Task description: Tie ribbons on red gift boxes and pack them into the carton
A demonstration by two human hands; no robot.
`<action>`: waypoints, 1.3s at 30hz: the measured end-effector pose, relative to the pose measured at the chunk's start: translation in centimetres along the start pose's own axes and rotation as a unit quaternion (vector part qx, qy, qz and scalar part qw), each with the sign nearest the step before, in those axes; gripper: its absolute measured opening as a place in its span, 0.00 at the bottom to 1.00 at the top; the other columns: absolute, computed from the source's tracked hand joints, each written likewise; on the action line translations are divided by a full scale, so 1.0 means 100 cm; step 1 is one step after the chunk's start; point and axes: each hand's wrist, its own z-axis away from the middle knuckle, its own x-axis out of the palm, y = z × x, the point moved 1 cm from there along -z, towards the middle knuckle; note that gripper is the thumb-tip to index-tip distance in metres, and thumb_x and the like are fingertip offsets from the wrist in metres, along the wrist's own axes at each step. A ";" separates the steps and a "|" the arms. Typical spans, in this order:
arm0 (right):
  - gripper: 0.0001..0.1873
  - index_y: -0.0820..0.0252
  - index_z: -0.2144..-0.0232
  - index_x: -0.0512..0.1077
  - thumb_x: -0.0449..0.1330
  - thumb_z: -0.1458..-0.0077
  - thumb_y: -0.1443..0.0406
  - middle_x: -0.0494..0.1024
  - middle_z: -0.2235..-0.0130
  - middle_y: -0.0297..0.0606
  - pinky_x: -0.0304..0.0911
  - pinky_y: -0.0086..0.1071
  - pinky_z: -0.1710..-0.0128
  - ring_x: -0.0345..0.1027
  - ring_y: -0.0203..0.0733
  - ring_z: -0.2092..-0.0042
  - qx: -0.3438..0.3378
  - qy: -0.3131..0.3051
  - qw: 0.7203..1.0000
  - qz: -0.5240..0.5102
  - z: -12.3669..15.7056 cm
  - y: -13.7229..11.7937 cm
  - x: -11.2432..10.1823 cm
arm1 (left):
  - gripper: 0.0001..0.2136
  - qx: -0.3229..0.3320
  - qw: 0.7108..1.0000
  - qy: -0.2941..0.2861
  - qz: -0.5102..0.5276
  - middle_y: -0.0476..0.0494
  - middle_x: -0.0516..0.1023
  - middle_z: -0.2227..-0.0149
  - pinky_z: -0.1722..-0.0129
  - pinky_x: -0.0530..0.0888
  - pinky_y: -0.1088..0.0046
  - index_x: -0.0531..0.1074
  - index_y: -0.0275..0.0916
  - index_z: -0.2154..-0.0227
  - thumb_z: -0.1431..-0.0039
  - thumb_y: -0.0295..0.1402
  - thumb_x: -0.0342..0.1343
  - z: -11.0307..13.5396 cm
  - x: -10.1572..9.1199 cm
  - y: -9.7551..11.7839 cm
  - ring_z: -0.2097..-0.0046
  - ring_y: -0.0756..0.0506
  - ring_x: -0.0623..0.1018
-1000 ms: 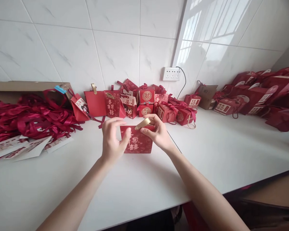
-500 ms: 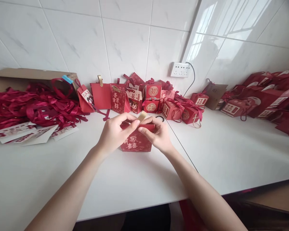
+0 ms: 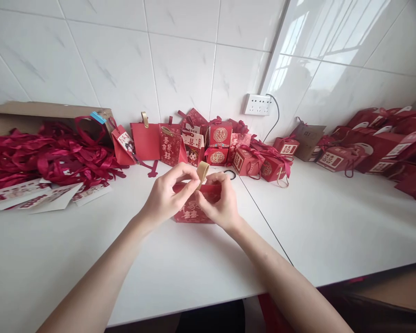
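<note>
A red gift box (image 3: pixel 193 213) with pale characters stands upright on the white table. Above its top edge rises a looped gold strap (image 3: pixel 203 172). Thumb and forefinger of my left hand (image 3: pixel 168 192) pinch the strap from the left. My right hand (image 3: pixel 221 200) straddles the box's top right edge, its thumb in front and its curled fingers above and behind; their tips are partly hidden. Both hands cover much of the box's upper part.
Finished red boxes (image 3: pixel 220 135) line the tiled wall. On the left lie a heap of dark red ribbons (image 3: pixel 55 152) and white cards (image 3: pixel 55 199) before a cardboard box (image 3: pixel 48 110). More red boxes (image 3: pixel 384 145) pile up right. A black ring (image 3: pixel 229 175) lies behind my right hand.
The gold strap now stands up as a taller loop. My right thumb has moved down and away from my left fingertips, and its gap from the forefinger has widened.
</note>
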 end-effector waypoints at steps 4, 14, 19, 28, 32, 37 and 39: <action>0.18 0.53 0.60 0.56 0.60 0.51 0.62 0.68 0.65 0.35 0.64 0.35 0.67 0.65 0.40 0.66 0.016 -0.010 1.000 0.014 -0.001 0.000 -0.002 | 0.05 -0.018 1.000 0.011 -0.010 0.49 0.80 0.69 0.71 0.75 0.79 0.75 0.40 0.70 0.42 0.30 0.53 0.001 0.002 0.002 0.69 0.51 0.78; 0.09 0.54 0.68 0.60 0.59 0.48 0.67 0.65 0.71 0.33 0.61 0.30 0.75 0.63 0.37 0.69 -0.098 0.017 0.989 0.113 -0.004 -0.004 -0.005 | 0.10 0.058 0.997 0.032 -0.031 0.45 0.80 0.62 0.58 0.76 0.73 0.76 0.38 0.61 0.43 0.26 0.52 0.003 0.005 0.002 0.59 0.48 0.78; 0.03 0.55 0.65 0.64 0.54 0.43 0.67 0.68 0.69 0.35 0.62 0.32 0.73 0.64 0.38 0.69 -0.092 -0.008 0.990 0.108 -0.005 -0.001 -0.008 | 0.13 0.076 0.995 0.010 -0.064 0.44 0.79 0.57 0.53 0.75 0.70 0.75 0.38 0.58 0.43 0.25 0.50 0.003 0.002 -0.001 0.54 0.45 0.78; 0.05 0.56 0.69 0.68 0.53 0.42 0.66 0.71 0.70 0.34 0.62 0.33 0.68 0.64 0.38 0.68 0.020 -0.039 0.999 0.000 -0.009 0.005 -0.011 | 0.16 0.086 0.992 -0.003 -0.092 0.42 0.77 0.52 0.48 0.73 0.68 0.72 0.40 0.52 0.43 0.26 0.50 0.003 0.007 -0.011 0.49 0.45 0.76; 0.04 0.56 0.70 0.69 0.55 0.44 0.66 0.71 0.71 0.34 0.62 0.34 0.67 0.64 0.38 0.68 0.042 -0.046 0.998 -0.018 -0.011 0.003 -0.012 | 0.15 0.084 0.993 -0.001 -0.083 0.43 0.78 0.54 0.50 0.75 0.69 0.73 0.40 0.53 0.42 0.27 0.52 0.003 0.008 -0.011 0.52 0.45 0.77; 0.03 0.57 0.71 0.68 0.55 0.46 0.67 0.71 0.71 0.33 0.61 0.33 0.67 0.65 0.38 0.68 0.065 -0.057 0.995 -0.046 -0.012 0.001 -0.013 | 0.13 0.039 0.998 0.010 -0.050 0.45 0.79 0.55 0.51 0.75 0.71 0.75 0.41 0.55 0.42 0.27 0.52 0.002 0.008 -0.008 0.52 0.46 0.78; 0.02 0.57 0.71 0.68 0.56 0.46 0.66 0.71 0.71 0.33 0.62 0.33 0.67 0.65 0.38 0.68 0.064 -0.060 0.995 -0.051 -0.011 0.001 -0.013 | 0.13 0.026 0.999 0.008 -0.039 0.45 0.79 0.56 0.53 0.76 0.71 0.75 0.40 0.56 0.43 0.27 0.52 0.002 0.008 -0.007 0.53 0.45 0.78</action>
